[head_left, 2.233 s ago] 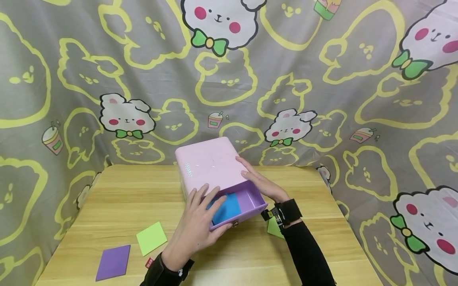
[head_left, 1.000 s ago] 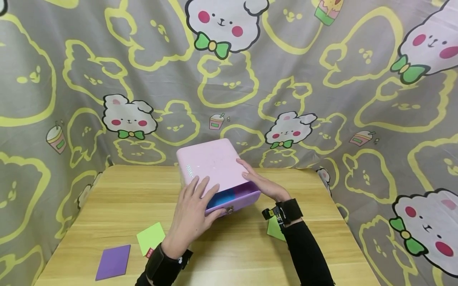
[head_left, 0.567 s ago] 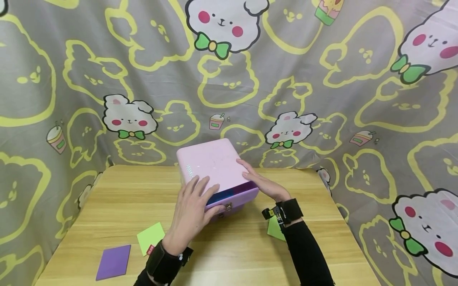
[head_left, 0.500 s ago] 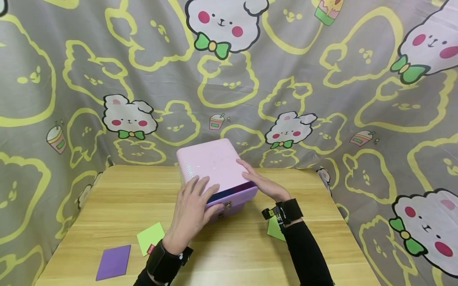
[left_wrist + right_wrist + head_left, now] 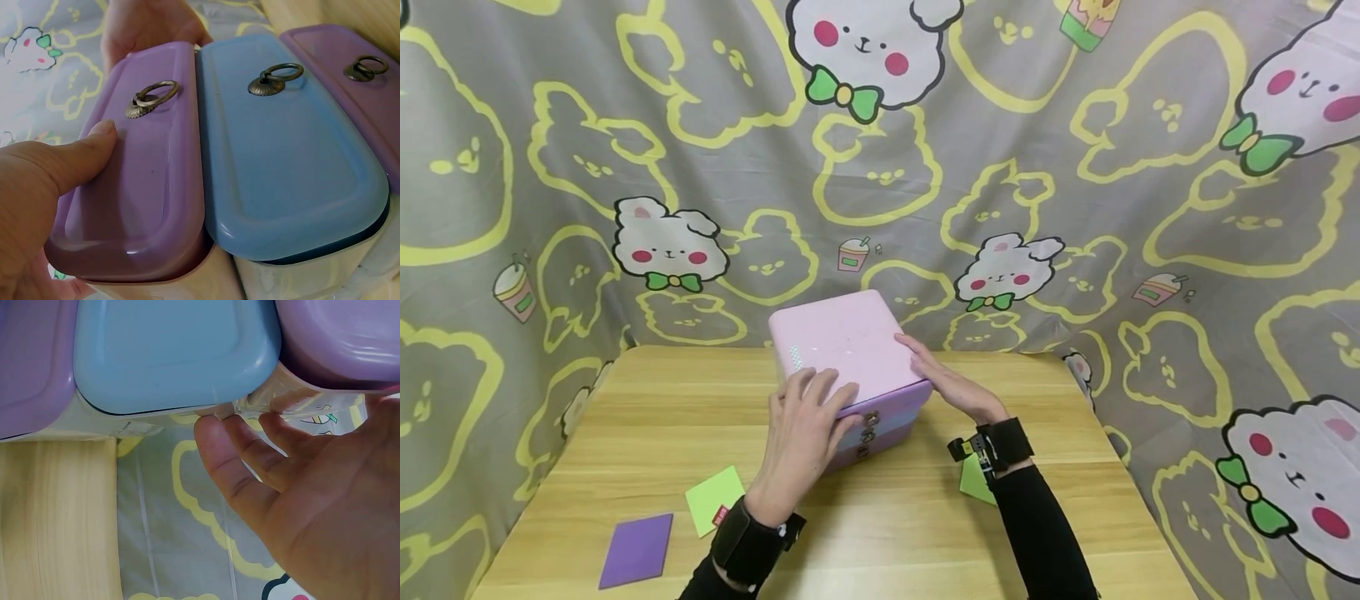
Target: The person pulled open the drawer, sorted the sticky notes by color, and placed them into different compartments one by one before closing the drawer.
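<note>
Two hands | left hand [image 5: 801, 433] fingers spread, thumb on top drawer [image 5: 140, 181] | right hand [image 5: 951, 387] flat against pink box [image 5: 842, 342]

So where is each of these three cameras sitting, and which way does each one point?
Head view: worn on the head, looking forward and down at the pink drawer box on the wooden table; both hands and black sleeves show, left hand, right hand.
Left wrist view: close on the drawer fronts; the left thumb presses the top purple drawer.
Right wrist view: under the box's side; the right hand's fingers touch its wall.
Shared: both wrist views show the blue middle drawer.
</note>
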Available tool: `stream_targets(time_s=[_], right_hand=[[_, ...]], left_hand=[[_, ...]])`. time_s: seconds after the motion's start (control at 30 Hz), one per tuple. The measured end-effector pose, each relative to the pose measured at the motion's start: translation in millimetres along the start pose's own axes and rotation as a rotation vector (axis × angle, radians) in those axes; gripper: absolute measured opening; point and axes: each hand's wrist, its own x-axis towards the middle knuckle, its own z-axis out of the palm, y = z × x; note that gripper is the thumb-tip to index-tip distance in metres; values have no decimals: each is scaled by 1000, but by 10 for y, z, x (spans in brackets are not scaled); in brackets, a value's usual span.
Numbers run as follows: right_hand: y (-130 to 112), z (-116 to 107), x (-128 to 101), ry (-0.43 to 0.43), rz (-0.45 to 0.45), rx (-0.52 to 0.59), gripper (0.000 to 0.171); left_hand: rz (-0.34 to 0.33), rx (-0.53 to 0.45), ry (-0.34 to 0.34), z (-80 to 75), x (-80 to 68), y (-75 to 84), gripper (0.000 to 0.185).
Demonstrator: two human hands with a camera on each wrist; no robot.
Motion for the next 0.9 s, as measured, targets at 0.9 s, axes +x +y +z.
stream_targets(time_s=[0.9], right_hand=[[-32,148,-34,113,-76,-95,52]], left_hand=[[18,29,47,30,34,-7,31]])
